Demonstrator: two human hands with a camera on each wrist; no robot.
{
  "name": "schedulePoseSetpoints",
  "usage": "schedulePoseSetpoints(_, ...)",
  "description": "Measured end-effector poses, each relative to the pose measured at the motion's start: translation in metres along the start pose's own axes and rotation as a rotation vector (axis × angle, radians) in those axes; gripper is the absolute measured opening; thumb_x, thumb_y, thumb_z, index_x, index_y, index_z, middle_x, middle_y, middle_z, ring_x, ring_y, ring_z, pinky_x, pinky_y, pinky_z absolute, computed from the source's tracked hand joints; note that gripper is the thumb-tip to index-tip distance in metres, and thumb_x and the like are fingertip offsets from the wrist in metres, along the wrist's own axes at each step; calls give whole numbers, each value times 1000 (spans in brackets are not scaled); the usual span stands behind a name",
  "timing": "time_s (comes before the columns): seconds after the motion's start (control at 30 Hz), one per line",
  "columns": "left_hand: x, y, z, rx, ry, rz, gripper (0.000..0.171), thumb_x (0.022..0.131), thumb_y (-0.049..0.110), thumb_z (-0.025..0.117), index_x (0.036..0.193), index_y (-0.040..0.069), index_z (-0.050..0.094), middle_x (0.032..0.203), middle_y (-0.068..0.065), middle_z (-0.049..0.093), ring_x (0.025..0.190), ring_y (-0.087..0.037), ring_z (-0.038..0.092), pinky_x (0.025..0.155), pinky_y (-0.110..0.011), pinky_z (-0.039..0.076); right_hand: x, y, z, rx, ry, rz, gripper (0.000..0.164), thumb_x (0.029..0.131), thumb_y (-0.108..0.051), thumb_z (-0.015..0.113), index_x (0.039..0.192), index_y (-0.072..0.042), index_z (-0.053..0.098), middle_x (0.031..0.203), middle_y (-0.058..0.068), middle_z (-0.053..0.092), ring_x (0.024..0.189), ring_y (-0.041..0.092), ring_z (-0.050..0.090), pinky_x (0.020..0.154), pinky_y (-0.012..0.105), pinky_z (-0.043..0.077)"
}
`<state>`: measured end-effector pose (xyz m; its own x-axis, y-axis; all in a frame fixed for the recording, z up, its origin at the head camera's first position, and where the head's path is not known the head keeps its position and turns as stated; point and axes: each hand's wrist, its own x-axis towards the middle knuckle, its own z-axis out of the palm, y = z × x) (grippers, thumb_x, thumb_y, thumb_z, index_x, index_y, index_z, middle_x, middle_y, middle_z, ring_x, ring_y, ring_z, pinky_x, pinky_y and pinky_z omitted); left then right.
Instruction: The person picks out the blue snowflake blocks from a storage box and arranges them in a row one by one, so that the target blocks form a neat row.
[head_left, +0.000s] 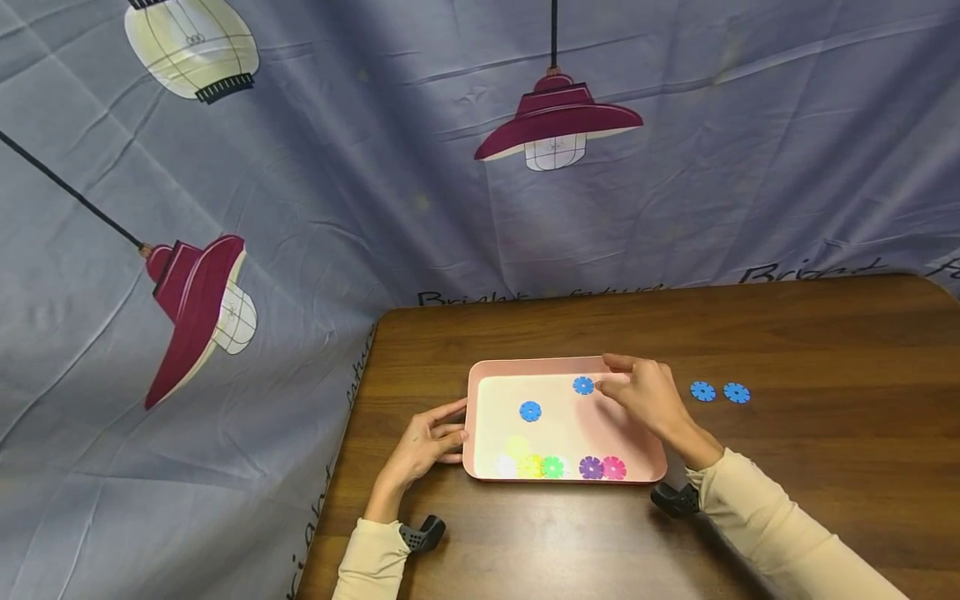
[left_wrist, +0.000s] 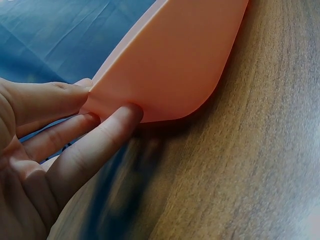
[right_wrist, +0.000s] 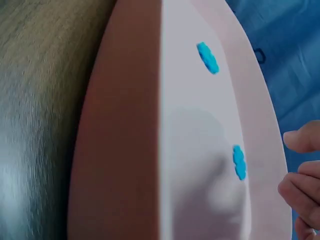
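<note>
A cream sleeve (head_left: 780, 521) lies nearest, toward four o'clock of the pink tray (head_left: 540, 367) on the tabletop (head_left: 825, 375). Its right hand (head_left: 647, 393) hovers at two, thumb and fingers narrowly parted, nothing visible between. The left hand (head_left: 422, 442) lays straight fingers on the outer wall at nine. Inside, blue notched discs (head_left: 530, 411) sit at one and ten; a yellow disc (head_left: 530, 467), green disc (head_left: 552, 467), purple disc (head_left: 591, 467) and pink disc (head_left: 613, 467) line seven to five. Two blue discs (head_left: 702, 391) lie outside toward three. All look light, stiff, probably slippery, so pinch their toothed edges; the tray seems light too, best held by the rim
</note>
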<state>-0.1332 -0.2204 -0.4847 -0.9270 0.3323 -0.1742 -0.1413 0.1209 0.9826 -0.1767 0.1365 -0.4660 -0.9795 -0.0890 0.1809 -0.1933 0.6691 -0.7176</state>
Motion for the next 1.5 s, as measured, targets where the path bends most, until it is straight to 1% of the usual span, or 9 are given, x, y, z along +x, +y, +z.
schedulePoseSetpoints(0.03, 0, 0, 0, -1, 0, 0, 56, 93, -7, 61, 146, -5, 42, 148, -28, 39, 113, -41, 60, 77, -41, 61, 1, -2, 4, 5, -2, -6, 43, 82, -13, 77, 120, 5, 68, 115, 19, 69, 95, 34, 67, 75, 44, 56)
schedulePoseSetpoints(0.13, 0, -1, -1, -2, 5, 1, 56, 93, -7, 61, 145, -5, 42, 148, -28, 40, 113, -41, 60, 76, -41, 61, 3, -5, 16, 15, -17, -34, 42, 81, -8, 77, 118, 8, 67, 116, 22, 68, 114, 40, 60, 92, 53, 52)
schedulePoseSetpoints(0.33, 0, -1, -1, -12, -9, 8, 56, 93, -7, 60, 146, -6, 41, 148, -28, 39, 114, -43, 59, 77, -41, 61, 5, -4, 28, 16, -24, -26, 45, 77, -2, 79, 118, 12, 65, 109, 26, 68, 101, 38, 67, 79, 48, 58)
schedulePoseSetpoints(0.47, 0, -1, -2, -11, -16, 11, 56, 93, -7, 61, 146, -6, 41, 148, -28, 38, 115, -43, 58, 78, -42, 61, 6, -1, 33, -27, -14, -29, 39, 76, -2, 79, 112, 10, 69, 97, 22, 72, 89, 32, 70, 83, 53, 54)
schedulePoseSetpoints(0.63, 1, -1, -3, -19, -30, 13, 57, 93, -8, 60, 146, -5, 40, 150, -27, 37, 118, -43, 57, 80, -42, 60, 8, 3, 37, -84, 20, -75, 30, 72, -1, 80, 101, 5, 75, 80, 13, 73, 68, 20, 56, 79, 52, 48)
schedulePoseSetpoints(0.93, 1, 0, -3, -20, -25, 5, 57, 93, -8, 61, 146, -4, 42, 150, -26, 37, 118, -43, 57, 79, -42, 60, 10, 6, 42, -134, 20, -94, 31, 74, -3, 79, 103, 3, 75, 87, 14, 74, 76, 25, 66, 75, 50, 54)
schedulePoseSetpoints(1.17, 1, -1, -3, -34, -22, 1, 57, 93, -9, 60, 146, -4, 41, 149, -27, 38, 117, -43, 57, 79, -42, 61, 11, 6, 47, -111, 10, -99, 23, 76, 0, 77, 99, 3, 75, 82, 12, 73, 68, 19, 57, 68, 46, 55)
schedulePoseSetpoints(1.4, 1, -1, -3, -35, -20, 2, 57, 93, -10, 59, 146, -4, 41, 150, -26, 37, 118, -43, 57, 79, -42, 61, 12, 5, 49, -142, 1, -121, 9, 77, -2, 79, 82, -4, 72, 65, 0, 61, 59, 15, 43, 54, 30, 42)
schedulePoseSetpoints(1.5, 1, -1, -3, -38, -20, 3, 56, 93, -10, 59, 146, -4, 42, 150, -26, 37, 118, -43, 56, 79, -42, 61, 13, 7, 51, -185, 31, -145, 9, 77, -3, 79, 80, -5, 71, 63, -1, 61, 57, 13, 44, 51, 29, 41)
